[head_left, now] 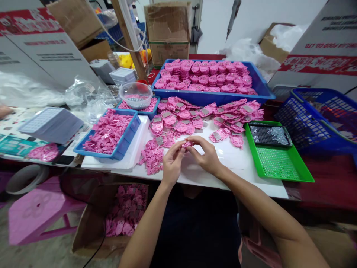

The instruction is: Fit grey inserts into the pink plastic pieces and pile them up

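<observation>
Over the front edge of the white work surface, my left hand (pixel 172 162) and my right hand (pixel 205 153) meet and pinch one small pink plastic part (pixel 186 144) between their fingertips. Fingers cover most of it, so its full shape is hidden. Left of my hands lies a heap of small pink pieces (pixel 153 160). Just beyond them is a pile of pink plastic casings with grey patches (pixel 178 118). Another pile of such casings (pixel 240 113) lies further right, with a few loose ones near my right hand.
A blue tray (pixel 223 97) of stacked pink parts stands behind. Left are a blue bin (pixel 110 154) of pink pieces and a clear bowl (pixel 136 102). A green tray (pixel 302 173) and blue basket (pixel 304 123) stand right. An open carton (pixel 83 234) sits below; a screwdriver (pixel 232 16) hangs above.
</observation>
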A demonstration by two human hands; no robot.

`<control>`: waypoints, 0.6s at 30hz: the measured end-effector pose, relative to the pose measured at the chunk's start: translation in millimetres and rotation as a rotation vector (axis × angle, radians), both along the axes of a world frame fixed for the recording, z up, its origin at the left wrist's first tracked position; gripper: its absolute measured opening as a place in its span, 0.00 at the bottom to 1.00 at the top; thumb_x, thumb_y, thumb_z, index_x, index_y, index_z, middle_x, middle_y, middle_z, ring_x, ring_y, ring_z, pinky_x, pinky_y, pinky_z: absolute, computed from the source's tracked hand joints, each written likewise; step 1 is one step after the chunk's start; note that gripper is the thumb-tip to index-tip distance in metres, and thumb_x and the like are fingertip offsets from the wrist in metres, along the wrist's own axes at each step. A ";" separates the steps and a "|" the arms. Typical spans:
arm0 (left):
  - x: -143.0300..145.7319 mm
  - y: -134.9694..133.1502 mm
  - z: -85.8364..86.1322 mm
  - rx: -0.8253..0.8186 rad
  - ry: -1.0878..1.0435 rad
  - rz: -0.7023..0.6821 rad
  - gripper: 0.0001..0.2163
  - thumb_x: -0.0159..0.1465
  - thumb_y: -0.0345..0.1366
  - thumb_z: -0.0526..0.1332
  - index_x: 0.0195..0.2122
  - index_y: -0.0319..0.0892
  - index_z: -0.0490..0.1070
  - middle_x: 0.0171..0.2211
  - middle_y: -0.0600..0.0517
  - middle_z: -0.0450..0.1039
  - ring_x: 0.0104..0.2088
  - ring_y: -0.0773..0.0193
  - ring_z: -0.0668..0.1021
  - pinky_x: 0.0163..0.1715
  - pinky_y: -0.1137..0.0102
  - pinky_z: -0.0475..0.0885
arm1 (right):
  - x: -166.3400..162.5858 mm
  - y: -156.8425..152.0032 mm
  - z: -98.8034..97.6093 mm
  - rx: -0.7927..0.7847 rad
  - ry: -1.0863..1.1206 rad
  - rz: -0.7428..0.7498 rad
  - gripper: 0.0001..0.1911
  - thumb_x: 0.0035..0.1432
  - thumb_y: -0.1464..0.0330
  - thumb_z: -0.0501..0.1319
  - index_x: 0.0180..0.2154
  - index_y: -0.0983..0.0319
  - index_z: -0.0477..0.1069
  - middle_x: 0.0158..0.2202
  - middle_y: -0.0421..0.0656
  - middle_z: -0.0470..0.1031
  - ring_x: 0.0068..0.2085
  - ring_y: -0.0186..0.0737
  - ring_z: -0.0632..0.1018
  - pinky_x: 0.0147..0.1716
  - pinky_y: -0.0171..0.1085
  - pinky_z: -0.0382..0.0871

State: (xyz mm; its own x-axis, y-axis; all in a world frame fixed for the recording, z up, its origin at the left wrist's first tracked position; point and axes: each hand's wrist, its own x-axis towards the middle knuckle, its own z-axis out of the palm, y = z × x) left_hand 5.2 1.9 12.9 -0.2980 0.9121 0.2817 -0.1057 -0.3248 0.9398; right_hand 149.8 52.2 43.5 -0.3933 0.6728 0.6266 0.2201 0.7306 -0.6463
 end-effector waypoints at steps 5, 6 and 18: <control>3.0 -1.0 0.0 0.159 0.221 0.190 0.12 0.68 0.39 0.63 0.50 0.48 0.80 0.48 0.47 0.75 0.51 0.60 0.78 0.51 0.64 0.76 | 1.5 -1.1 0.3 0.024 -0.075 0.024 0.09 0.70 0.69 0.57 0.50 0.59 0.70 0.45 0.49 0.77 0.47 0.44 0.78 0.49 0.45 0.75; 3.2 -1.5 -0.3 0.176 0.258 0.215 0.12 0.68 0.39 0.64 0.51 0.48 0.79 0.46 0.47 0.76 0.50 0.60 0.78 0.50 0.64 0.76 | 1.9 -1.6 -0.7 0.026 -0.084 0.024 0.08 0.70 0.69 0.56 0.49 0.59 0.69 0.44 0.49 0.76 0.46 0.44 0.78 0.48 0.44 0.75; 5.3 -6.8 1.0 0.253 0.335 0.259 0.11 0.68 0.33 0.62 0.50 0.47 0.79 0.54 0.47 0.79 0.56 0.56 0.79 0.59 0.56 0.74 | -5.1 -5.7 4.6 -0.132 -0.046 0.142 0.08 0.70 0.71 0.53 0.49 0.60 0.65 0.46 0.49 0.74 0.47 0.43 0.76 0.49 0.43 0.73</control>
